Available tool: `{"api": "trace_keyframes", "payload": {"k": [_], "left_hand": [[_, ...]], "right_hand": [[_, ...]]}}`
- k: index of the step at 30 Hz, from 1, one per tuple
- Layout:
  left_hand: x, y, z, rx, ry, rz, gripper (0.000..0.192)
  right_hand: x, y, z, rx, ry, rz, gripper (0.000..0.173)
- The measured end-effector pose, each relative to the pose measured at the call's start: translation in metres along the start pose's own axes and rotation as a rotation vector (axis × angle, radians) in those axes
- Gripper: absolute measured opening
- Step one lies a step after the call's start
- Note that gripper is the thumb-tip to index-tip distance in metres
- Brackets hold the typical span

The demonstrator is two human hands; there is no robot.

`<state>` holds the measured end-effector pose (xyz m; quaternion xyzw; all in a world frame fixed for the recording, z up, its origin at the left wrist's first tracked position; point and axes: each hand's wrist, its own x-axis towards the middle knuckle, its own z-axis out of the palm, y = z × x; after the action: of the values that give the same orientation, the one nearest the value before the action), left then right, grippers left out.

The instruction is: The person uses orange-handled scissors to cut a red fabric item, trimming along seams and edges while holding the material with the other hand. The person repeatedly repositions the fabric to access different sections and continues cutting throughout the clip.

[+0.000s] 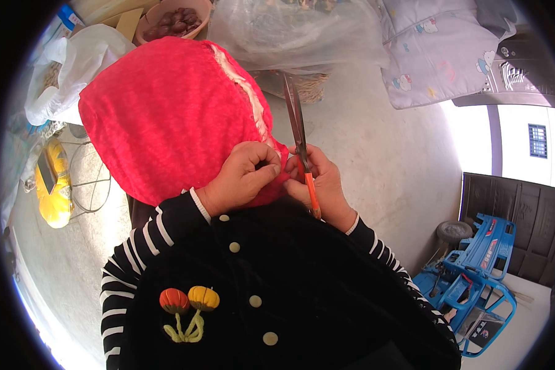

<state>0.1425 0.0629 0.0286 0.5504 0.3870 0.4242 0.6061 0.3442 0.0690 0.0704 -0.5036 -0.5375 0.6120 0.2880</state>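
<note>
A bright red plush cushion [162, 115] lies across my lap. Along its right side runs an opening or seam, where a strip of whitish lining [243, 85] shows. My left hand [245, 171] pinches the red fabric by the lower end of that strip, thumb and forefinger together. Close beside it, my right hand [321, 185] holds scissors with orange handles [311, 189] against the palm, their long dark blades [294, 108] pointing away from me. The right fingertips also touch the cushion's corner. Whether a thread or needle is between the fingers cannot be seen.
A pink basin [206, 16] of reddish bulbs or tubers stands ahead, near a white sack [85, 60] and clear plastic sheeting [300, 41]. Patterned grey quilting [437, 60] hangs at upper right. A yellow cushion [55, 185] bearing a phone-like object is at left; a blue three-wheeled vehicle [471, 273] at right.
</note>
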Motion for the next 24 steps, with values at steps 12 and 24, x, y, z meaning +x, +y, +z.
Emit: {"api": "trace_keyframes", "payload": {"k": [12,24], "left_hand": [[-0.016,0.017,-0.013,0.057,0.053,0.187,0.01],[-0.024,0.025,-0.015,-0.218,0.015,-0.083,0.01]], "right_hand": [[0.0,0.0,0.011,0.008,-0.003,-0.087,0.052],[-0.003,-0.006,0.018,-0.029,-0.059,-0.145,0.053]]}}
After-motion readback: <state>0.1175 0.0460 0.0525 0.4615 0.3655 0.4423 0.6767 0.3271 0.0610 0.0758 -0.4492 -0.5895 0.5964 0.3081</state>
